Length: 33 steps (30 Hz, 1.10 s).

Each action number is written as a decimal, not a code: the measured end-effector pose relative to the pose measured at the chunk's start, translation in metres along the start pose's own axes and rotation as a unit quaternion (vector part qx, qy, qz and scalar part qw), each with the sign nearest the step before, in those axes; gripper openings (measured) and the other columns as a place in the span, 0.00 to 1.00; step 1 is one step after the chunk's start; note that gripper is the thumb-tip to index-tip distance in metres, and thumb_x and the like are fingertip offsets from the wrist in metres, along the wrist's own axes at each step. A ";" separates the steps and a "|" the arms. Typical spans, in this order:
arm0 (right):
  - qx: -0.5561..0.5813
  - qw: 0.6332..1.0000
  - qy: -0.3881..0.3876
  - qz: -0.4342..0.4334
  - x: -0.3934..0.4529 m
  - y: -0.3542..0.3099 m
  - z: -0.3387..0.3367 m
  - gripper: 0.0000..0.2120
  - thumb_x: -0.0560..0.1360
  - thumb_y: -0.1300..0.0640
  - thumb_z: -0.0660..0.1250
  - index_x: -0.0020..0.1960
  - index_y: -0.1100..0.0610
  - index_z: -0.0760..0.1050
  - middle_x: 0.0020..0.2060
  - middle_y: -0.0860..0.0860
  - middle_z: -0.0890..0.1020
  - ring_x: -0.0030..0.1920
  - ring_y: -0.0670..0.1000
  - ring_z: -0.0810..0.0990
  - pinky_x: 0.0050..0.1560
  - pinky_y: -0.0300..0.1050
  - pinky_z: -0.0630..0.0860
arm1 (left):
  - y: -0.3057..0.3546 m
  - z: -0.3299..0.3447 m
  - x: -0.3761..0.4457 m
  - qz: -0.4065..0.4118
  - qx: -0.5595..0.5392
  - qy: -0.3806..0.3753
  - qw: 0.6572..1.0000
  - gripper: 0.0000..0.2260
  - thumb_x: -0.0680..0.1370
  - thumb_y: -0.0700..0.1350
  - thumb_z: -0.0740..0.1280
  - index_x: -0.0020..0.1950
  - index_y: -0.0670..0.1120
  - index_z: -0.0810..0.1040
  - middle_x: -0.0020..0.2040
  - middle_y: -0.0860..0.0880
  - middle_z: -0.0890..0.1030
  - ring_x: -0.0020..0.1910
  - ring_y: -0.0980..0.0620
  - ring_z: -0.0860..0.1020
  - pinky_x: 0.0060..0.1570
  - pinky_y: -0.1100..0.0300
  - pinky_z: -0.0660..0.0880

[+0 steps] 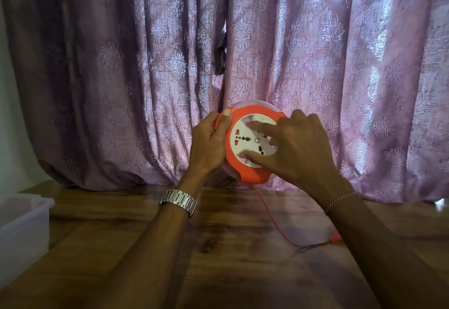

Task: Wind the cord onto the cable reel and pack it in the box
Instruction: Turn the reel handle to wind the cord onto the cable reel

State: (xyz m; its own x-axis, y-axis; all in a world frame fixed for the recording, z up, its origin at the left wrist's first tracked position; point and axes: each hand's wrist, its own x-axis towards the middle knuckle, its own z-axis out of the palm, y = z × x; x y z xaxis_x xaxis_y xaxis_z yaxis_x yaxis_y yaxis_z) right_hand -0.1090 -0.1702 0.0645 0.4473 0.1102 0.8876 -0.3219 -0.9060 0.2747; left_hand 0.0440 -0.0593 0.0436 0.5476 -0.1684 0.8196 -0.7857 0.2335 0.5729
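Note:
A round orange cable reel [252, 177] with a white socket face is held up above the wooden table, its face tilted toward me. My left hand [209, 143] grips its left rim, thumb on the orange edge. My right hand [296, 148] rests on the white face, with thumb and index finger pressed onto the inner disc. A thin orange cord [272, 219] hangs from the reel's bottom and trails right across the table to an orange plug [335, 237], partly hidden behind my right forearm. A translucent white plastic box [24, 226] stands open at the table's left edge.
The wooden table [218, 248] fills the foreground. A mauve patterned curtain [170, 65] hangs right behind the reel and drapes onto the table's far edge. A pale wall shows at the far left.

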 end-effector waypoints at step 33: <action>0.034 0.999 -0.003 -0.022 -0.004 -0.001 0.004 0.28 0.61 0.34 0.65 0.61 0.35 0.75 0.37 0.52 0.82 0.37 0.55 0.80 0.41 0.49 0.68 | -0.001 0.000 0.001 0.013 0.023 -0.001 1.000 0.22 0.78 0.64 0.60 0.33 0.50 0.68 0.26 0.58 0.73 0.29 0.59 0.67 0.34 0.57 0.65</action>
State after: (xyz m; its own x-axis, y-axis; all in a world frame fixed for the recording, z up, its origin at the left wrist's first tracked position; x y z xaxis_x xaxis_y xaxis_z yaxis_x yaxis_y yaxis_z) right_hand -0.1074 -0.1709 0.0592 0.4639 0.1479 0.8734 -0.2448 -0.9262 0.2869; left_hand 0.0457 -0.0603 0.0438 0.5254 -0.1649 0.8347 -0.8125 0.1938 0.5497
